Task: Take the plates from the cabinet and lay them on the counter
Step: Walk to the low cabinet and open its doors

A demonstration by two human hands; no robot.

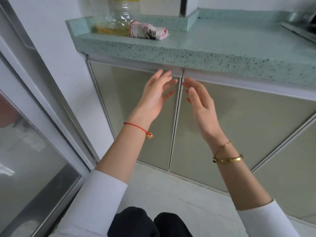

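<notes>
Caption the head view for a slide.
Open left hand and right hand reach toward the closed frosted cabinet doors beneath the speckled green stone counter.

Reads bright, soft and even overall, with a cool, low-contrast tint; cannot tell the light source. Shows only gentle shadows: a thin dim band under the lip of the bench [205,53] and a faint grey smudge on the frosted cabinet door [239,125] below the right grip [200,103]. Catches pale, washed-out reflections in the glass door [34,159] at left. Smears with motion blur at the fingertips [172,81] of the left grip [157,93] and of the right grip alike. Goes soft toward the top edge: bottle [118,17], sink [301,26]. Bends straight lines wide-angle style, strongest at the left and right edges.
</notes>
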